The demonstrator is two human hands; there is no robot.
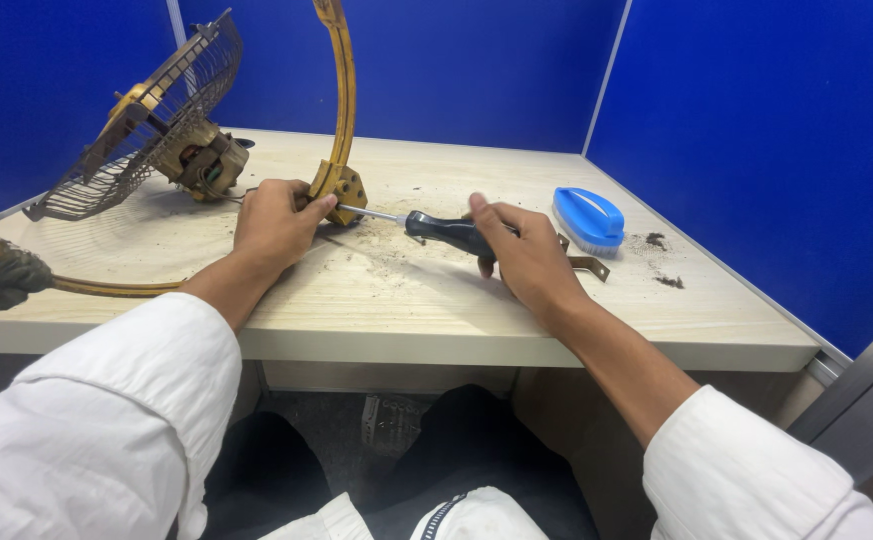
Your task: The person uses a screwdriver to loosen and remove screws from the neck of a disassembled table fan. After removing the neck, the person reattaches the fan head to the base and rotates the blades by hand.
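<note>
- Our right hand (522,250) is wrapped around the black handle of a screwdriver (447,231), fingers curled over the top and thumb tucked beneath, so the grip is firm.
- The screwdriver lies nearly level above the desk, its bright metal shaft pointing left, with the tip set against the side of a rusty yellow mounting block (342,187).
- Our left hand (275,222) is closed around that block from the left side, thumb pressed on its front face, bracing it against the desk.
- The block sits at the foot of a curved yellow bracket arm (343,90) that rises from it and leaves the top of the view.
- To the left of the block, a fan motor (202,158) with a dirty wire guard (147,120) lies tilted on the desk; thin wires run between the motor and our left hand.
- A long yellowed bar (107,288) curves along the near left edge of the desk, and a dark grimy lump (7,278) clings to its far left end.
- Just behind our right hand, a small bent metal bracket (589,264) rests on the surface.
- Beyond it, near the right partition, a blue scrubbing brush (589,218) lies bristles down.
- The pale wooden desk (407,310) is dusted with grit around the block, and a few dark crumbs of debris (663,262) lie to the right of the brush.
- Blue partition walls (757,120) close the desk in on three sides.
</note>
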